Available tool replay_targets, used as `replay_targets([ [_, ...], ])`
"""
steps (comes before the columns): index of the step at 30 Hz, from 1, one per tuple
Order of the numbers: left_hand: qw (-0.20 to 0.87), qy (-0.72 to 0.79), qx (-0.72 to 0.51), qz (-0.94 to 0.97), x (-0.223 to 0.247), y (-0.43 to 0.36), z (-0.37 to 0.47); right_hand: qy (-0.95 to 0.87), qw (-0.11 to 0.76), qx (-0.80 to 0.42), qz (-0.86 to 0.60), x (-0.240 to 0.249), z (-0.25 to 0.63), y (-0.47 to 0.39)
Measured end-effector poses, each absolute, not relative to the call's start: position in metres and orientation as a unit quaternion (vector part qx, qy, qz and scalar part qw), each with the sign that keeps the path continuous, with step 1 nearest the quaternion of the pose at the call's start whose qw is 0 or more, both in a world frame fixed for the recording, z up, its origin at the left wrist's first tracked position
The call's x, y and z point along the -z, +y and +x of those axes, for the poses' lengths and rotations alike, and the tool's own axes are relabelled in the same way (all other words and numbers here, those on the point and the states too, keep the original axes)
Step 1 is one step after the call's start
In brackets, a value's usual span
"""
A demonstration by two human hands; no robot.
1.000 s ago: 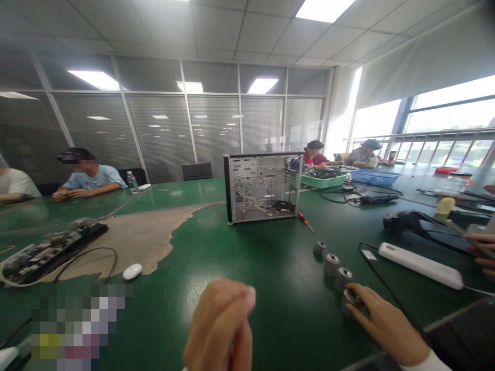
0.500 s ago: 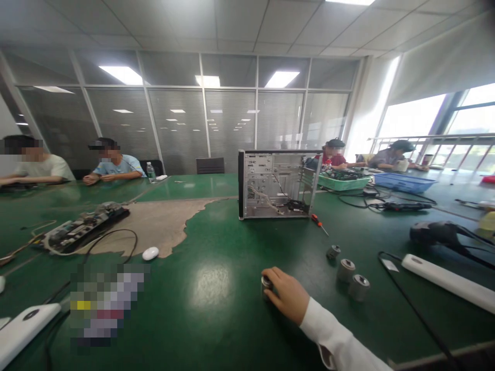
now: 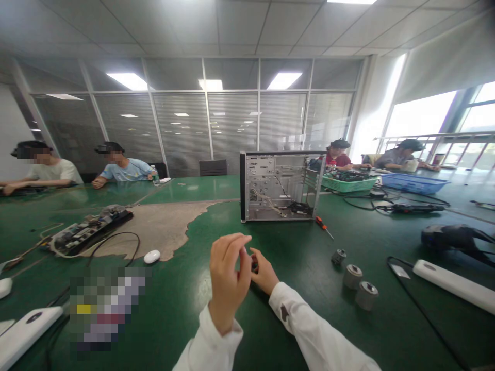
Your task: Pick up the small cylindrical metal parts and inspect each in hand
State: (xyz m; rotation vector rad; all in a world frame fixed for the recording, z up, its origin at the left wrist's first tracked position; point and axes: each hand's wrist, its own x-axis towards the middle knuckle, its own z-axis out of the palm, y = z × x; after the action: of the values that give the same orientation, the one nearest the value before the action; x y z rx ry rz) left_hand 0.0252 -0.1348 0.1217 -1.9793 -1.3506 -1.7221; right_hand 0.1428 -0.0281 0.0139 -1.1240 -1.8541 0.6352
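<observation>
My right hand point(image 3: 265, 271) is closed around a small metal cylinder point(image 3: 254, 265), low over the green table in front of me; the fingers hide much of it. Just left of it, my left hand point(image 3: 231, 275) is raised with bent fingers, thumb and index tips meeting in a pinch. Whatever may be between those tips does not show. Three similar metal cylinders stand to the right: a small one point(image 3: 339, 256), a larger one point(image 3: 353, 276) and another large one point(image 3: 367, 295), the larger ones with a short stub on top.
An open computer case point(image 3: 280, 188) stands ahead, an orange-handled screwdriver point(image 3: 324, 227) beside it. A white power strip point(image 3: 452, 283) and cables lie right, a circuit assembly point(image 3: 91, 229) left. Green basket point(image 3: 350, 184) and blue basket point(image 3: 415, 183) sit farther back. Several people sit around the table.
My left hand has come into view and risen beside the right one. My right hand has shifted slightly left and still holds the metal cylinder. The view has turned a little left.
</observation>
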Motion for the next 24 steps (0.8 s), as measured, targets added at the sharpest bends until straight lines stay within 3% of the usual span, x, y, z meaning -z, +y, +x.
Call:
replay_targets([
  [3,0.03,-0.513,0.516,-0.685,-0.114,-0.077,0.033,-0.724,0.452,-0.283,-0.438,-0.008,0.14,-0.019],
  [9,-0.053,-0.496,0.446,-0.743,-0.036,-0.049,0.025,-0.687,0.502,-0.356,-0.386,0.0,0.147,-0.009],
  [15,-0.092,-0.517,0.413,-0.744,-0.031,-0.048,0.026,-0.59,0.546,-0.432,-0.408,0.01,0.151,0.006],
  [20,-0.141,-0.498,0.487,-0.704,-0.025,-0.034,0.025,-0.519,0.579,-0.47,-0.417,0.007,0.149,0.008],
  [24,-0.254,-0.513,0.601,-0.557,-0.015,-0.016,0.019,-0.449,0.612,-0.485,-0.433,0.003,0.145,0.011],
])
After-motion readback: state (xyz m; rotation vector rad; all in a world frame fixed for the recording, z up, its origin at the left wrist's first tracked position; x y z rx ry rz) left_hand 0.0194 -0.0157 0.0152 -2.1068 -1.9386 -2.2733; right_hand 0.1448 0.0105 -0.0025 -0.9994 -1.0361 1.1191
